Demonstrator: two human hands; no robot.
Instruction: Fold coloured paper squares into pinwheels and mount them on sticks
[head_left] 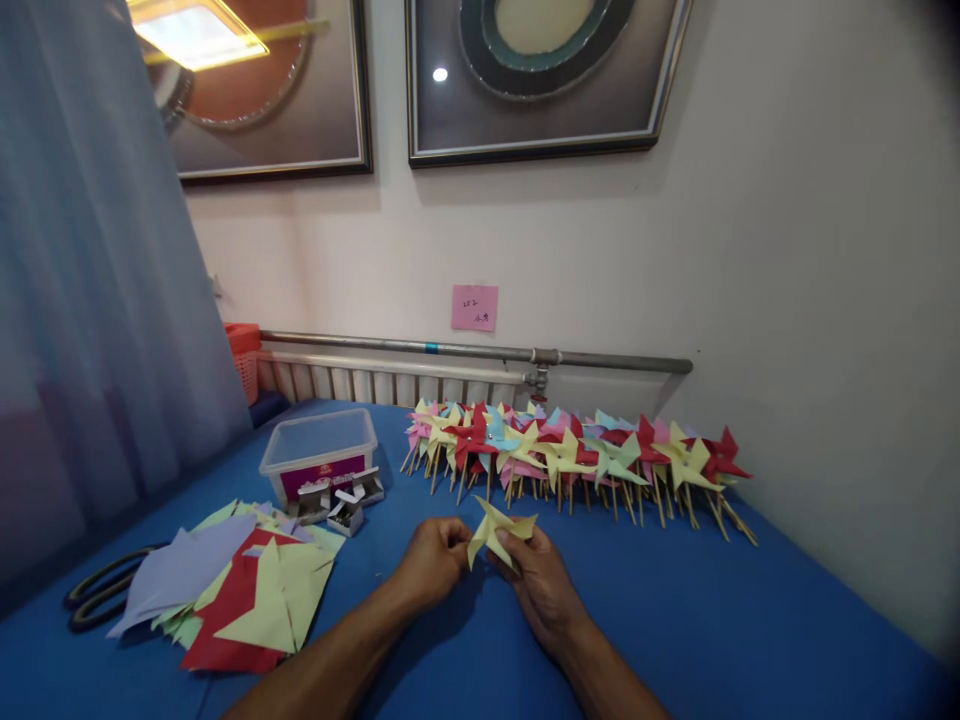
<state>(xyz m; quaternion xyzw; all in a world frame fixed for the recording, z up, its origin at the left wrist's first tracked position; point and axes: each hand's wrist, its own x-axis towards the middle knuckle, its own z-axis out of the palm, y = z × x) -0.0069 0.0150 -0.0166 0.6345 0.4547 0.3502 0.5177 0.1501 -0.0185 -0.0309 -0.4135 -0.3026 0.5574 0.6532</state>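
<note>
A pale yellow paper pinwheel (495, 530) with folded blades is pinched between the thumb and fingers of my right hand (546, 590). My left hand (431, 562) is closed beside the pinwheel's left blade, its fingertips curled inward. Whatever those fingers hold, if anything, is hidden. No stick shows on this pinwheel. To the left of my hands lies a loose pile of cut paper sheets (277, 595) in yellow, red, green and lilac. Near the pile stand small white open boxes (346, 512), one with small dark bits inside.
Rows of finished pinwheels on sticks (570, 460) lie along the back of the blue table (720, 630). A clear plastic tub (319, 440) stands at back left. Black-handled scissors (105, 590) lie at far left, partly under paper. A radiator (390, 380) and pipe run behind.
</note>
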